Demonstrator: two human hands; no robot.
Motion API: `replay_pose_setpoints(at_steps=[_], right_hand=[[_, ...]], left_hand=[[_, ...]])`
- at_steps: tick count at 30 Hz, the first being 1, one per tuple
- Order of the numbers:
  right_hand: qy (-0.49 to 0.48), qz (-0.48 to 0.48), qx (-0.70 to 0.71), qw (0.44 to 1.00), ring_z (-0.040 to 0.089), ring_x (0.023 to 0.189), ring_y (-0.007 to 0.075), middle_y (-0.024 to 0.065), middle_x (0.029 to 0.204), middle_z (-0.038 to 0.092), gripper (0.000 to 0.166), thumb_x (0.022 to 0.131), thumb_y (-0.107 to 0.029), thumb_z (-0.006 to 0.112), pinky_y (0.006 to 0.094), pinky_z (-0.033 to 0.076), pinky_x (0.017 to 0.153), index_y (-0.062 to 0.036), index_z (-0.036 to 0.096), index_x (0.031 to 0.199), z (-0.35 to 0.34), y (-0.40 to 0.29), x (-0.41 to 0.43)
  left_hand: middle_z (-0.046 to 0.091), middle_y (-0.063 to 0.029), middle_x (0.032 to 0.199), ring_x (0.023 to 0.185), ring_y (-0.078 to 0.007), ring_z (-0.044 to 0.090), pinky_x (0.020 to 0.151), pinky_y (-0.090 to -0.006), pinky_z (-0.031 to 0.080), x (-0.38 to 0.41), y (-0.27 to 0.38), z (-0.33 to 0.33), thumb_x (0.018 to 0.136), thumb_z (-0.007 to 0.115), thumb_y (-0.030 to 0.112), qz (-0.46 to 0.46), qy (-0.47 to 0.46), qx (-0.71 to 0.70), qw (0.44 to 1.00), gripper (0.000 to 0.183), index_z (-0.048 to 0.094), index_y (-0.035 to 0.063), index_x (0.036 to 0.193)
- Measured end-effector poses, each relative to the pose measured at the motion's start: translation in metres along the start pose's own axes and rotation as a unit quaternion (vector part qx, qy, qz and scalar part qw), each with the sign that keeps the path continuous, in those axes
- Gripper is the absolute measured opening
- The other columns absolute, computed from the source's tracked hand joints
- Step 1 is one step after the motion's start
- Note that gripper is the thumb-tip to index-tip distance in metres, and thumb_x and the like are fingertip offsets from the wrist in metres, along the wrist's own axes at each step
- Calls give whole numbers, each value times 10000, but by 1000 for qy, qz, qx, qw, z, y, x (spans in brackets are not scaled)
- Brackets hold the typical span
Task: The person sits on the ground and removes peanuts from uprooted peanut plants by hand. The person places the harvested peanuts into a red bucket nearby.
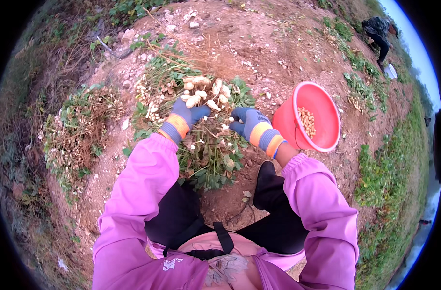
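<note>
My left hand [189, 113], in a grey-blue work glove with an orange-striped cuff, grips a bunch of uprooted peanut plants [210, 159]. Pale peanut pods [200, 92] cluster above its fingers, and the leafy stems hang down towards my legs. To the right of the bunch is my right hand [250, 121], gloved the same way, thumb and fingers bent towards the pods. A small pale pod lies by its fingertips; whether they pinch it is unclear. A red plastic bucket [327, 123] tilts towards me beside my right hand, with loose peanuts [306, 122] inside.
More pulled peanut plants [84, 130] lie heaped at the left, and others [158, 78] just beyond my hands. The ground [249, 47] is reddish and stony. At the upper right a person [378, 34] bends over near a white bucket [390, 71]. Green plants [378, 177] grow on the right.
</note>
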State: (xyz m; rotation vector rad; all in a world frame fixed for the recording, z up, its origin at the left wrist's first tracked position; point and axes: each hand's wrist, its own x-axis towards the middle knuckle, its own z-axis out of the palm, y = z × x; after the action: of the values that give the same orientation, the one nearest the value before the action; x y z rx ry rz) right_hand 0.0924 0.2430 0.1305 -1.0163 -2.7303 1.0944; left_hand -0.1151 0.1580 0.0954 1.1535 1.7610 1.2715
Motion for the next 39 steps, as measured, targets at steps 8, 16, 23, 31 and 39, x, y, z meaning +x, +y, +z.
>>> replay_pose_setpoints(at_steps=[8, 16, 23, 31, 39], right_hand=[[-70, -28, 144, 987, 585, 673, 267, 122, 726, 601, 200, 790, -239, 567, 377, 453, 632, -55, 569, 869, -8, -19, -20], [-62, -109, 96, 987, 537, 608, 218, 119, 673, 539, 170, 814, -180, 566, 346, 428, 573, -37, 543, 902, 1, -53, -47], [34, -220, -55, 973, 574, 716, 354, 153, 747, 579, 141, 811, -183, 521, 454, 450, 610, -60, 513, 878, 10, -66, -59], [9, -163, -93, 982, 570, 770, 379, 184, 835, 598, 204, 805, -173, 552, 444, 453, 642, -18, 556, 938, 10, -77, -68], [1, -106, 88, 990, 570, 728, 375, 195, 766, 579, 161, 806, -168, 539, 434, 434, 612, -30, 520, 888, 1, -69, -75]], left_hand=[[626, -31, 834, 750, -112, 564, 683, -265, 461, 5, -5, 5, 627, 710, 96, -19, 46, -96, 994, 304, 592, 17, 896], [614, -12, 869, 763, -99, 554, 691, -239, 463, 13, -18, 17, 649, 696, 35, -69, 78, -264, 959, 315, 551, 17, 927], [613, 16, 819, 729, -94, 547, 695, -242, 460, 3, 5, 22, 714, 646, 120, -60, 60, -103, 991, 188, 566, 66, 875], [631, -3, 887, 791, -111, 557, 726, -254, 460, 8, -1, 22, 695, 694, 118, -92, 40, -92, 991, 273, 562, 52, 925], [634, -16, 900, 766, -108, 564, 688, -257, 469, 23, -30, 26, 705, 651, 81, -46, 73, -64, 994, 263, 540, 36, 938]])
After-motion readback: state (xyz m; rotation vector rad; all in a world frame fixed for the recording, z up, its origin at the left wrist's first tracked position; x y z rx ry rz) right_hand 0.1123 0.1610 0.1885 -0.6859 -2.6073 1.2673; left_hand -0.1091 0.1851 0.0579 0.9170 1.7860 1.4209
